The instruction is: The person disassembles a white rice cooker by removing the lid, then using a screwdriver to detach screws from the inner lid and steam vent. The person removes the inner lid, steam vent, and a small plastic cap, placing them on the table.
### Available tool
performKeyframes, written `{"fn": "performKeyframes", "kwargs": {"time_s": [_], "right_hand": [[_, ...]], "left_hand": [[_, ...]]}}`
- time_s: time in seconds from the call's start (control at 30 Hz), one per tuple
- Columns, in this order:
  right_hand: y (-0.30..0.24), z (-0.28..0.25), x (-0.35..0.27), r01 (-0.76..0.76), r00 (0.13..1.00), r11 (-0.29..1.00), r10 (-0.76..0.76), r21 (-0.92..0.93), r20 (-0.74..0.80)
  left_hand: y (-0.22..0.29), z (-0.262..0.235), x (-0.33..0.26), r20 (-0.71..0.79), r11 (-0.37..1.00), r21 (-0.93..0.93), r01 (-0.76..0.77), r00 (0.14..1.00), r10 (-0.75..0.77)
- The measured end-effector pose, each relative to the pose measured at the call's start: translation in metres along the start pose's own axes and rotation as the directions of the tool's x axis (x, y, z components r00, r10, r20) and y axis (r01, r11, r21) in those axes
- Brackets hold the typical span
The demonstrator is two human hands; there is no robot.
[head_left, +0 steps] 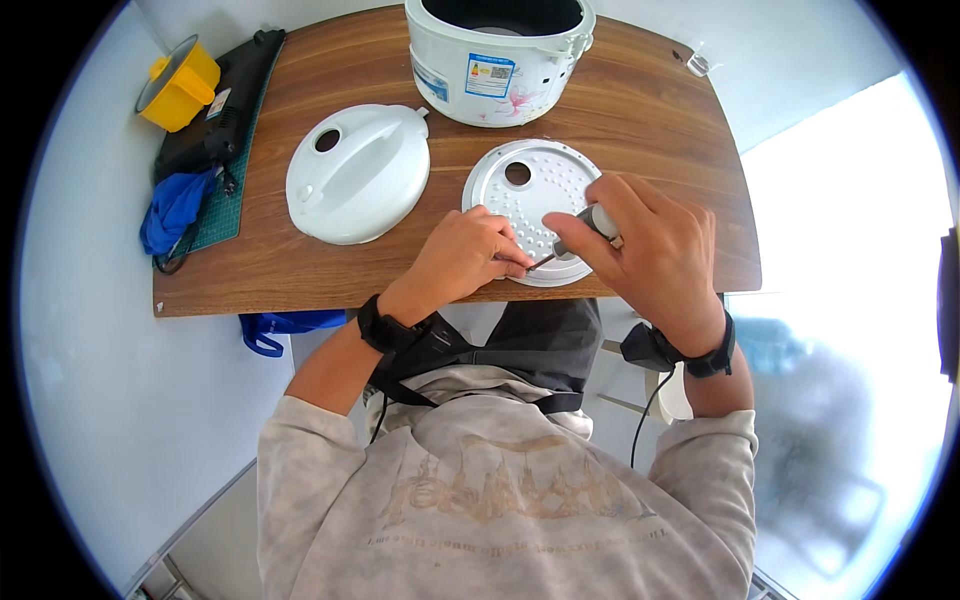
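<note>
My right hand [650, 245] is closed around the grey-and-white handle of a screwdriver [572, 247], its shaft slanting down to the left. The tip meets the near rim of a round white inner lid plate [540, 190], which has raised dots and one round hole. Beside that tip, the fingers of my left hand [470, 250] are pinched together at the plate's near-left rim; whatever they hold is hidden. To the left lies a white rice cooker outer lid [362, 175] with a moulded handle and a dark round opening.
Behind the plate stands a white rice cooker body [495, 85], open at the top. On the left, a yellow pot [183, 85] rests on a black case [215, 130], near a blue cloth [177, 212] and a green cutting mat [225, 215]. The wooden table's [350, 285] front edge is close to my body.
</note>
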State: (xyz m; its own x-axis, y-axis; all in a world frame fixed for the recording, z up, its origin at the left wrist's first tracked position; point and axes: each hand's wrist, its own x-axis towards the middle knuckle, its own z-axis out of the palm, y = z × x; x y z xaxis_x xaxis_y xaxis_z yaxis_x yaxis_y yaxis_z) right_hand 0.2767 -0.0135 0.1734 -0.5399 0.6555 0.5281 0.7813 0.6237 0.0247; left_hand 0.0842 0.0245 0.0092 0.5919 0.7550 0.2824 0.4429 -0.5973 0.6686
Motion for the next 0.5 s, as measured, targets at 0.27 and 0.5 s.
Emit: {"fn": "performKeyframes", "kwargs": {"time_s": [0.27, 0.5], "right_hand": [[-0.009, -0.014, 0.002, -0.176, 0.973, 0.966, 0.141, 0.188, 0.185], [-0.003, -0.009, -0.002, -0.217, 0.965, 0.942, 0.169, 0.257, 0.198]], "left_hand": [[0.004, -0.005, 0.001, 0.009, 1.000, -0.003, 0.009, 1.000, -0.009], [0.002, -0.003, 0.001, 0.015, 1.000, -0.022, 0.002, 1.000, -0.001]]}}
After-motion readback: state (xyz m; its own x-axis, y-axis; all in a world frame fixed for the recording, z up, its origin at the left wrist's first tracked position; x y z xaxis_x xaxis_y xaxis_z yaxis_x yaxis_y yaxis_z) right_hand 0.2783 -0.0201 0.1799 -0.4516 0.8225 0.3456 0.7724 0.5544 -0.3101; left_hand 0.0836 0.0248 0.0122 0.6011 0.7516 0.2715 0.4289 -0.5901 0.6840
